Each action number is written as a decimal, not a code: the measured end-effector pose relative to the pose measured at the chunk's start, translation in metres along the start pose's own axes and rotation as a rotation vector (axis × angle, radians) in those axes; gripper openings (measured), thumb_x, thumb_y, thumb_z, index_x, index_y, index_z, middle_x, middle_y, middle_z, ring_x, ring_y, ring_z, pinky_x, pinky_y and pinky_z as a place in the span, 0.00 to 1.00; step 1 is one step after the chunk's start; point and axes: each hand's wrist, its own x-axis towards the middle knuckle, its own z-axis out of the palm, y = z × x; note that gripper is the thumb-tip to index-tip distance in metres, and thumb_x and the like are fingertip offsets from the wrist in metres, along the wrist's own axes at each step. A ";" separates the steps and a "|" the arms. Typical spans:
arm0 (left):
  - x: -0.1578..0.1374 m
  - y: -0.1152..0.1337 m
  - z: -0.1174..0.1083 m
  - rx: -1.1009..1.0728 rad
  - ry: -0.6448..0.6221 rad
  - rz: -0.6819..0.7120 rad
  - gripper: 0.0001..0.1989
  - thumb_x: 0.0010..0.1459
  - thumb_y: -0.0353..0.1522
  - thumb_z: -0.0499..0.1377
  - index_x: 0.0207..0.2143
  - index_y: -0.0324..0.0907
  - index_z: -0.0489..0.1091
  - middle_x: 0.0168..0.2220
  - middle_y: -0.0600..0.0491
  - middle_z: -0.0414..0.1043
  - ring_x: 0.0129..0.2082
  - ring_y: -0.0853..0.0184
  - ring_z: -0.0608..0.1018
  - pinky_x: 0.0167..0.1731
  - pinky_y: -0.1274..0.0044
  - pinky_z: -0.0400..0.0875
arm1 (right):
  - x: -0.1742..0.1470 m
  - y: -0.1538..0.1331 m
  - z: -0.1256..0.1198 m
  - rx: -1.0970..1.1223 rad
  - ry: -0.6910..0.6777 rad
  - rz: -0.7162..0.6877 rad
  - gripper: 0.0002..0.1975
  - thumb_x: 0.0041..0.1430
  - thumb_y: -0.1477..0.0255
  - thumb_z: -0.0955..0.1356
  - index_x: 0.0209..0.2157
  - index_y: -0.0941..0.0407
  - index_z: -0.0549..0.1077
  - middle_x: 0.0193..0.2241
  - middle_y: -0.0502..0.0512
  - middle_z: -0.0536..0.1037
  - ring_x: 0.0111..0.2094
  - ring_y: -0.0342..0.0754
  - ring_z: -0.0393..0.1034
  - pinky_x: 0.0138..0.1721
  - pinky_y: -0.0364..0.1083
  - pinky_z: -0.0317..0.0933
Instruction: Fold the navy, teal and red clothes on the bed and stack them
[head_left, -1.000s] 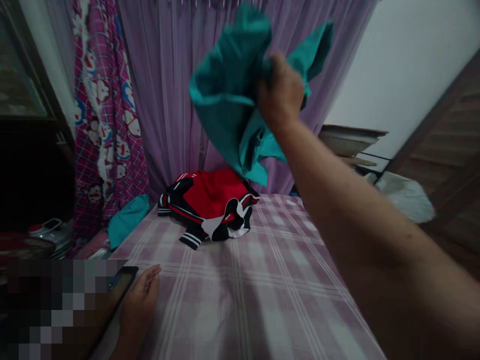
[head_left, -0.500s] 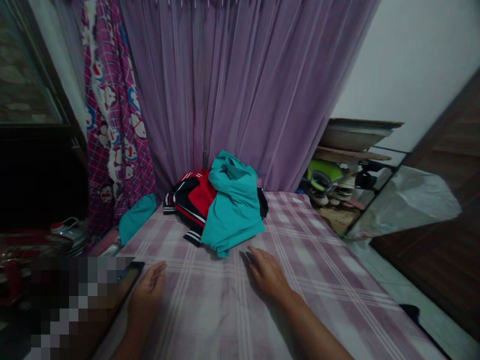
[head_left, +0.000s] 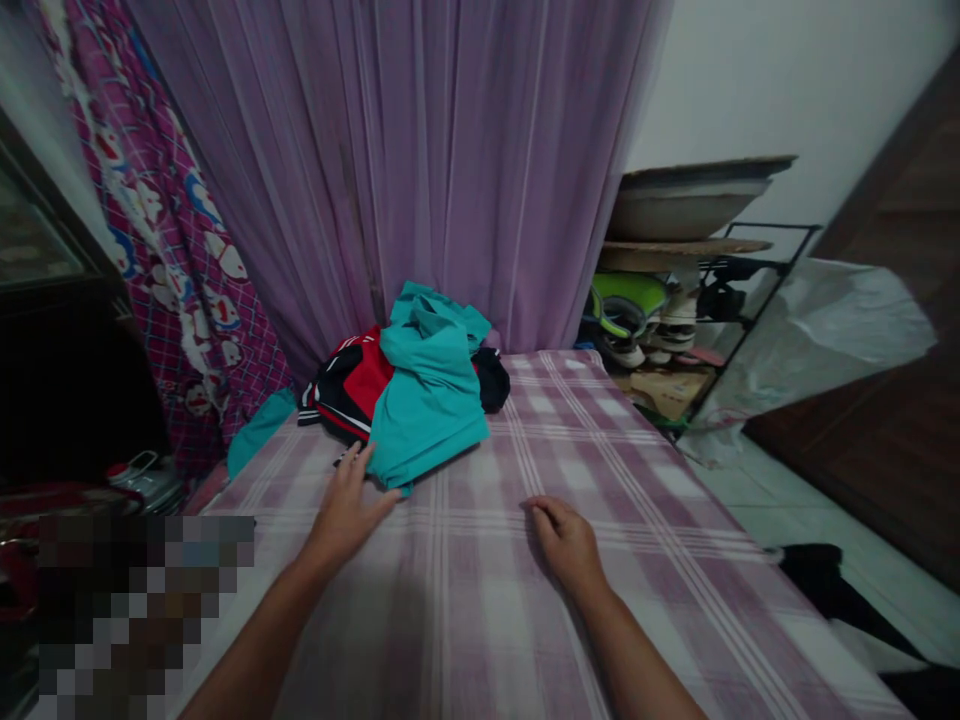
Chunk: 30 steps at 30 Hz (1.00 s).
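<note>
My left hand [head_left: 349, 515] reaches up to the near corner of a crumpled teal garment [head_left: 431, 400]. Its thumb and fingers are spread, with the fingertips at the cloth's edge; whether they press on it I cannot tell. Under and beside the teal cloth lies a red and black garment [head_left: 367, 380] with white-striped cuffs. To the right, my right hand [head_left: 568, 542] is low over the plaid bedsheet [head_left: 480, 580], apart from the clothes. Its fingers are curled in, and nothing shows between them.
Purple curtains [head_left: 465, 170] hang behind the bed. A rack with shoes [head_left: 675, 325] and a clear plastic bag [head_left: 847, 320] stands at the right. Dark cloth [head_left: 814, 570] is beside the bed's right edge. Another teal cloth [head_left: 261, 430] lies at the left edge.
My left hand has moved forward and right to the teal garment, opening its fingers. My right hand has drawn away from the clothes and curled. The view has turned rightward and down.
</note>
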 end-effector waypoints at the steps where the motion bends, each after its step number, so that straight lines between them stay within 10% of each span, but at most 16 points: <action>1: 0.008 0.011 0.006 0.043 -0.050 0.067 0.37 0.49 0.46 0.63 0.59 0.41 0.65 0.65 0.40 0.60 0.62 0.50 0.67 0.57 0.59 0.66 | 0.000 -0.001 0.000 0.023 0.008 0.007 0.16 0.57 0.63 0.62 0.33 0.53 0.79 0.34 0.56 0.82 0.38 0.53 0.77 0.43 0.50 0.69; 6: 0.025 0.042 0.014 0.057 -0.140 0.045 0.16 0.57 0.36 0.56 0.45 0.46 0.76 0.48 0.48 0.79 0.48 0.58 0.79 0.51 0.66 0.71 | 0.002 0.002 0.000 0.161 0.056 0.065 0.14 0.55 0.62 0.64 0.31 0.53 0.79 0.32 0.56 0.82 0.37 0.53 0.76 0.42 0.50 0.68; 12: 0.004 0.087 -0.005 -0.359 -0.111 -0.138 0.17 0.58 0.42 0.53 0.40 0.45 0.77 0.31 0.56 0.79 0.32 0.66 0.78 0.34 0.77 0.71 | 0.010 -0.011 -0.002 0.663 0.131 0.383 0.26 0.51 0.53 0.71 0.47 0.53 0.76 0.42 0.59 0.81 0.42 0.55 0.76 0.46 0.54 0.68; 19: -0.079 0.126 0.026 -0.480 -0.639 -0.052 0.11 0.54 0.36 0.56 0.36 0.44 0.77 0.32 0.56 0.79 0.32 0.69 0.77 0.34 0.80 0.70 | 0.025 -0.024 0.003 0.950 0.087 0.461 0.36 0.49 0.51 0.73 0.59 0.45 0.67 0.50 0.55 0.78 0.46 0.54 0.75 0.43 0.53 0.71; 22: -0.071 0.128 0.014 -0.453 -0.731 0.000 0.16 0.53 0.36 0.58 0.44 0.47 0.76 0.41 0.55 0.80 0.39 0.66 0.80 0.39 0.78 0.73 | 0.045 -0.031 -0.004 0.794 0.047 0.379 0.32 0.41 0.53 0.76 0.47 0.53 0.76 0.42 0.57 0.82 0.41 0.56 0.76 0.42 0.54 0.70; 27: 0.017 0.119 -0.044 -0.079 -0.195 0.319 0.30 0.58 0.36 0.56 0.63 0.46 0.60 0.66 0.45 0.58 0.65 0.56 0.62 0.62 0.62 0.59 | 0.057 -0.102 -0.038 0.476 -0.395 -0.079 0.17 0.51 0.55 0.69 0.35 0.54 0.79 0.33 0.52 0.82 0.35 0.51 0.75 0.38 0.49 0.68; 30: 0.065 0.102 -0.065 0.250 -0.213 0.537 0.36 0.51 0.32 0.63 0.64 0.47 0.60 0.71 0.45 0.44 0.70 0.49 0.47 0.65 0.51 0.42 | 0.040 -0.146 -0.056 0.125 -0.718 -0.414 0.06 0.52 0.66 0.69 0.26 0.52 0.78 0.27 0.47 0.79 0.31 0.46 0.72 0.36 0.44 0.63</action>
